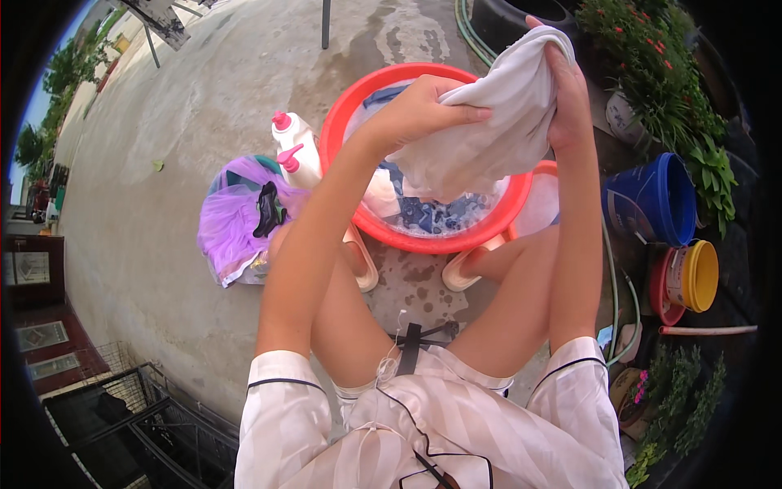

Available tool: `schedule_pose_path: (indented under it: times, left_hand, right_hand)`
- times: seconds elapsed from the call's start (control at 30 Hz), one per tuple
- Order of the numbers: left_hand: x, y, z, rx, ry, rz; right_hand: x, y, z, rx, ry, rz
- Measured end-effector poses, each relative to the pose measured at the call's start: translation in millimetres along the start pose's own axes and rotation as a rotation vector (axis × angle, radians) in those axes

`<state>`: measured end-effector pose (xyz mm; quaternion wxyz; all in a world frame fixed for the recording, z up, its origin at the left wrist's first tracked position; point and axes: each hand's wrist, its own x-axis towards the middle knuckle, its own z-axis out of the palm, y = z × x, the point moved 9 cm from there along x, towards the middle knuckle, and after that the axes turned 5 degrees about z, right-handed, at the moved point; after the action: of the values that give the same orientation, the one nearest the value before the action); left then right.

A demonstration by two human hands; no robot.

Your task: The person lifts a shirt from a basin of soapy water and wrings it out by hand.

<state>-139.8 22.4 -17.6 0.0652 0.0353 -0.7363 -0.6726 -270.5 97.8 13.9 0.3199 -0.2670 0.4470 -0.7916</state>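
A wet white cloth (489,138), too bunched to tell which garment it is, hangs between my hands above a large red basin (338,102). My left hand (432,102) pinches its left edge between thumb and fingers. Higher up and to the right, my right hand (568,94) grips the far end, its thumb pressed against the fabric. Below the cloth, the basin holds soapy water with blue clothing (419,216) soaking in the suds. A pale piece of cloth (381,196) lies at the basin's left side.
Two white pump bottles (303,167) with pink tops stand left of the basin, beside a tub heaped with purple fabric (232,204). At right are a second red basin (542,200), a blue bucket (656,200), a yellow bucket (694,273), a green hose (612,269) and potted plants (652,73).
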Motion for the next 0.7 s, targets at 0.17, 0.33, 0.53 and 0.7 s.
schedule_pose_path:
  times: [0.17, 0.33, 0.53, 0.7]
  left_hand:
    - [5.7, -4.8, -7.0, -0.284, 0.184, 0.157]
    - [13.0, -13.8, -6.0, -0.447, 0.312, 0.145]
    - [15.9, -1.4, -30.6, -0.702, 0.474, 0.256]
    - [10.5, 6.5, -53.6, -0.763, 0.473, 0.364]
  right_hand:
    - [-7.6, 8.7, 21.9, -0.136, 0.016, -0.048]
    - [-10.0, 5.6, 33.3, -0.345, 0.041, -0.199]
    - [1.5, 13.3, 4.1, -0.031, 0.204, -0.099]
    - [4.9, 20.5, 18.7, -0.057, 0.037, 0.014]
